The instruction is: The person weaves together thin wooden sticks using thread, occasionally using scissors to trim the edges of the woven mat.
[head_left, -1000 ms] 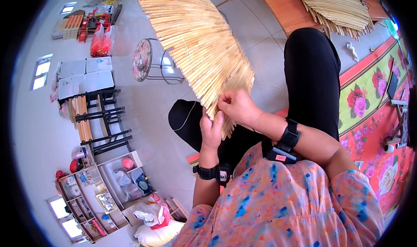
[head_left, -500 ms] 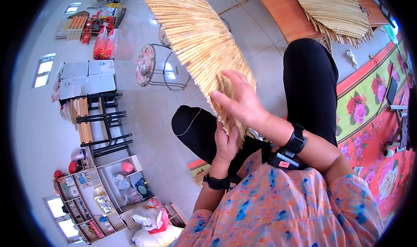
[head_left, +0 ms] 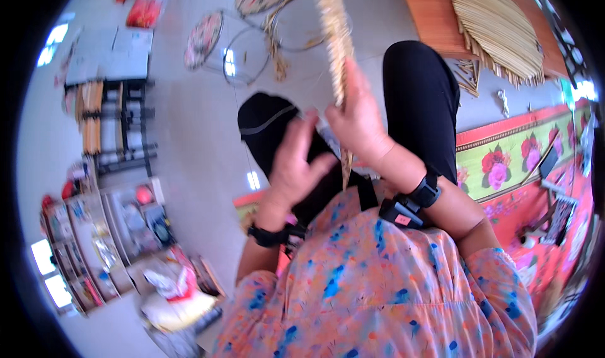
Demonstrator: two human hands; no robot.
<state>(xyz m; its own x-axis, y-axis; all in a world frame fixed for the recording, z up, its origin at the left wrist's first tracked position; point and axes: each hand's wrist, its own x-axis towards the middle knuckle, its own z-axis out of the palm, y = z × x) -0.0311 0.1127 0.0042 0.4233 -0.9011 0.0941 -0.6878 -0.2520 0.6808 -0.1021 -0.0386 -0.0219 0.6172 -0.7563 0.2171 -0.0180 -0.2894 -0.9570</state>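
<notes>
Stalk panel (head_left: 336, 33) has turned edge-on; wrist box (head_left: 391, 212) bears pink label (head_left: 402, 220)

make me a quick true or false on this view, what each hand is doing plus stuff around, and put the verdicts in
1. The right hand holds a reed mat. True.
2. Both hands grip that mat. False: the left hand is open, fingers spread, not gripping it.
3. The mat's broad face is turned fully to the camera. False: it shows nearly edge-on.
4. A second mat lies on the orange-brown table. True.
5. Nothing is worn on the wrists. False: a black strap circles each.
6. Floral stool seats show left of the hand-held mat. True.
</notes>
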